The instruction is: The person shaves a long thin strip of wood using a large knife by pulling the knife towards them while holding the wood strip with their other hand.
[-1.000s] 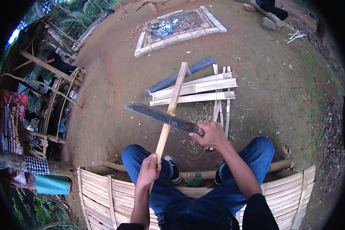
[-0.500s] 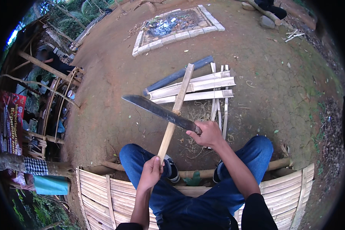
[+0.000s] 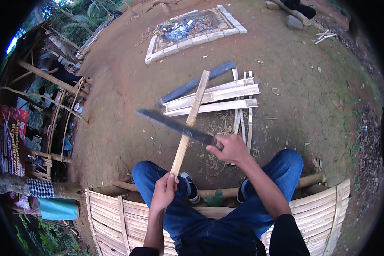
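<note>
My left hand [image 3: 164,190] is closed round the lower end of a split bamboo strip [image 3: 181,152], which slants up and away from me. In my right hand [image 3: 231,149] is the handle of a machete [image 3: 164,121], its dark blade pointing to the far left. The blade lies across the middle of the strip and is slightly smeared by motion. Beyond the strip, several split bamboo pieces [image 3: 237,91] lie on the ground, with a dark grey half-round length [image 3: 200,82] behind them. Thin curled shavings [image 3: 219,123] are scattered beneath the blade.
I sit on a bamboo slat bench [image 3: 109,222], knees apart. A brick-edged fire pit [image 3: 192,42] with ash lies farther off. At the left stand a pole-framed shelter [image 3: 51,77], a red banner [image 3: 13,141] and a person in dark clothes [image 3: 62,70]. A rock [image 3: 294,22] sits far right.
The machete blade has slid down along the strip, nearer my left hand. The strip's far end has shifted a little left. A curl of shaving on the strip no longer shows there.
</note>
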Action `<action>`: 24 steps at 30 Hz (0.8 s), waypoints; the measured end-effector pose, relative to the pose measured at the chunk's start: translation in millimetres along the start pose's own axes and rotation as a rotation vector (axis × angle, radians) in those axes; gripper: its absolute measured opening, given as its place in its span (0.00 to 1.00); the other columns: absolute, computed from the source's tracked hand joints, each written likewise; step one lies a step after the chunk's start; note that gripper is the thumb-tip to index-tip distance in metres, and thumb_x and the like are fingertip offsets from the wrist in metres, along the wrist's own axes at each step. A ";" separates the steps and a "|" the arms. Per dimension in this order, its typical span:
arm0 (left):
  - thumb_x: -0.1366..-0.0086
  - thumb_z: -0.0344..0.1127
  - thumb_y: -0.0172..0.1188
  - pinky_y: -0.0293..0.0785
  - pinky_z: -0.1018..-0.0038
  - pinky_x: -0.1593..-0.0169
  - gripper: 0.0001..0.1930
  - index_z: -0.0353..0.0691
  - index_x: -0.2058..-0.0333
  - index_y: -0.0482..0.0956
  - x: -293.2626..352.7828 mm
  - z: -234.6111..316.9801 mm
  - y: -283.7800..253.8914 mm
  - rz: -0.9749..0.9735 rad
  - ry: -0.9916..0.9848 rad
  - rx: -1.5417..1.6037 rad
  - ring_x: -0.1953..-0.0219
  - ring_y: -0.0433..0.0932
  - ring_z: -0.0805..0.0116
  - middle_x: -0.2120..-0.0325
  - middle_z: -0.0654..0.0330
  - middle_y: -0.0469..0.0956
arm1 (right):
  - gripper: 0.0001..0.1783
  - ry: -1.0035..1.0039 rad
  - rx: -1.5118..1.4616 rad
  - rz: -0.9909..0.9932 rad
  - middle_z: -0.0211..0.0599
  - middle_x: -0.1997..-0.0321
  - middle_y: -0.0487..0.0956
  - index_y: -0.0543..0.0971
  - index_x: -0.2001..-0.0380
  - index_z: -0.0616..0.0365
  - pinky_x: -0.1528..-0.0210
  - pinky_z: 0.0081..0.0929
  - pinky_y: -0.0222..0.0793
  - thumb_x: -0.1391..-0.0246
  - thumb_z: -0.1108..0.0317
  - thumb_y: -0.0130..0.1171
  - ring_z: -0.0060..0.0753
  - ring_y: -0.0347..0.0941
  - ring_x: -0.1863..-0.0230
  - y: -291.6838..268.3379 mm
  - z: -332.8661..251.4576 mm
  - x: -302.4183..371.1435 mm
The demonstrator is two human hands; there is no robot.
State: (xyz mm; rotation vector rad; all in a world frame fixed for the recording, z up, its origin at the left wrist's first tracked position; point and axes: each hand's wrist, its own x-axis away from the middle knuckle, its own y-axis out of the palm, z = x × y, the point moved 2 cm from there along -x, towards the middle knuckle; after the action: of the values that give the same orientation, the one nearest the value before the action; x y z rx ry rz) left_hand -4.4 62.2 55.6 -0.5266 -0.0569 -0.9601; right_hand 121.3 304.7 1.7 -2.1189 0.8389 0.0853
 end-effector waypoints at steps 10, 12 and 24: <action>0.27 0.36 0.43 0.60 0.77 0.78 0.16 0.35 0.73 0.72 2.5 9.9 0.3 0.089 0.065 -0.188 0.83 0.62 0.79 0.87 0.65 0.65 | 0.31 0.212 -0.106 0.055 0.33 0.92 0.69 0.74 0.85 0.54 0.81 0.39 0.67 0.50 0.35 0.56 0.41 0.72 0.87 4.0 10.7 -12.4; 0.27 0.36 0.43 0.59 0.78 0.78 0.16 0.35 0.73 0.71 1.6 10.6 -2.7 0.096 0.062 -0.166 0.83 0.61 0.80 0.87 0.67 0.64 | 0.30 0.202 -0.147 -0.086 0.34 0.91 0.70 0.74 0.84 0.54 0.80 0.40 0.68 0.50 0.37 0.57 0.42 0.72 0.87 5.6 2.6 -8.4; 0.29 0.34 0.45 0.66 0.71 0.76 0.14 0.33 0.72 0.72 6.6 10.8 -11.1 0.124 0.071 -0.259 0.84 0.71 0.70 0.87 0.56 0.69 | 0.29 0.328 -0.151 0.009 0.35 0.91 0.71 0.78 0.79 0.54 0.79 0.38 0.69 0.48 0.37 0.56 0.41 0.72 0.86 0.8 20.2 -22.6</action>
State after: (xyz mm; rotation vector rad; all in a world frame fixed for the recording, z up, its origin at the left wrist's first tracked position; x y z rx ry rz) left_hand -7.4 56.9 71.3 -0.7254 0.1641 -0.8686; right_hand 107.9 331.2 -4.3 -2.3072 1.0603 -0.2062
